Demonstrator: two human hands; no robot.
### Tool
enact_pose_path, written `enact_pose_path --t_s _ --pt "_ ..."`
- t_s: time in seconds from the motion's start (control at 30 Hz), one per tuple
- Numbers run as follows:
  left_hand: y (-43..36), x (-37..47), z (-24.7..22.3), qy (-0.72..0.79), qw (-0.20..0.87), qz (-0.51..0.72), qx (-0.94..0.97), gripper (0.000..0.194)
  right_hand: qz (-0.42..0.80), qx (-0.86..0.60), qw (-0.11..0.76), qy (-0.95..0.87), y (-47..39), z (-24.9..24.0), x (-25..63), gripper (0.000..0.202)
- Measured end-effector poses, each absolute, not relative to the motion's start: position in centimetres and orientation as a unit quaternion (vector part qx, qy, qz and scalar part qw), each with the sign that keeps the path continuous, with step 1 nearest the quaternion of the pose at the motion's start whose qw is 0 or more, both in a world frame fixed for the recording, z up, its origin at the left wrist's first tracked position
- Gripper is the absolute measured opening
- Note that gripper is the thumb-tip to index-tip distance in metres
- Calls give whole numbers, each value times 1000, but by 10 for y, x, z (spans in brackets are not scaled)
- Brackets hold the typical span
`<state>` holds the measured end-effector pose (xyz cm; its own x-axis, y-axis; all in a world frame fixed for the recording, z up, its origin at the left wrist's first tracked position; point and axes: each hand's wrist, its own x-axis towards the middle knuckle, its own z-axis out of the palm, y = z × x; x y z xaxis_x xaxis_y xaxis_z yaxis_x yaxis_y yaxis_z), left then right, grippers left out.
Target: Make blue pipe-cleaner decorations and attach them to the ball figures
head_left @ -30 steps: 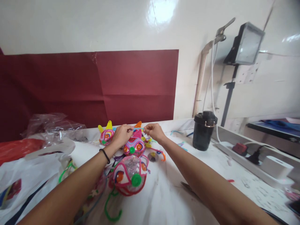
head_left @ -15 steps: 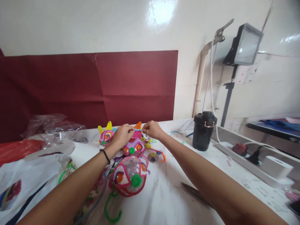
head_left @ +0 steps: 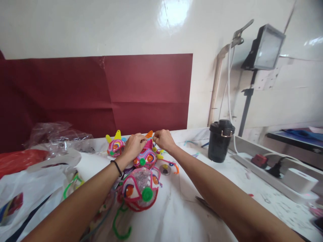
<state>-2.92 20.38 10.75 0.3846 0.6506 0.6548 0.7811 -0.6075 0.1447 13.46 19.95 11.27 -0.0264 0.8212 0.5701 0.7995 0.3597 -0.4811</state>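
My left hand [head_left: 135, 147], a black band on its wrist, has its fingers pinched at the top of a pink craft figure [head_left: 146, 158] with orange eyes and a green nose. My right hand [head_left: 164, 139] pinches close by on the other side. Between the fingertips shows a short bit of light blue pipe cleaner [head_left: 150, 138], mostly hidden. Nearer to me sits a clear, round craft figure [head_left: 141, 188] edged in pink pipe cleaner, with a green cap as its nose. Behind my left hand stands a smaller figure [head_left: 116, 147] with yellow ears.
Scissors [head_left: 205, 205] lie partly under my right forearm. A black cup [head_left: 221, 141] and a white power strip [head_left: 267, 174] stand on the right. Plastic bags [head_left: 37, 181] cover the left side. A green pipe cleaner hook [head_left: 116, 225] lies in front.
Both hands stay at the pink figure. My left fingers have shifted slightly right, and less of the light blue pipe cleaner shows. The view has moved a little.
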Motion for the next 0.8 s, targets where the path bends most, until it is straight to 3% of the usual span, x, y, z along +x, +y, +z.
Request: enact_pose_path --t_s 0.3,0.8 --pt "205 -28 106 -418 92 -344 -836 21 65 -559 473 -677 203 110 132 17" --pt "201 -25 109 -485 105 -333 -802 24 163 -538 506 -653 216 86 139 8"
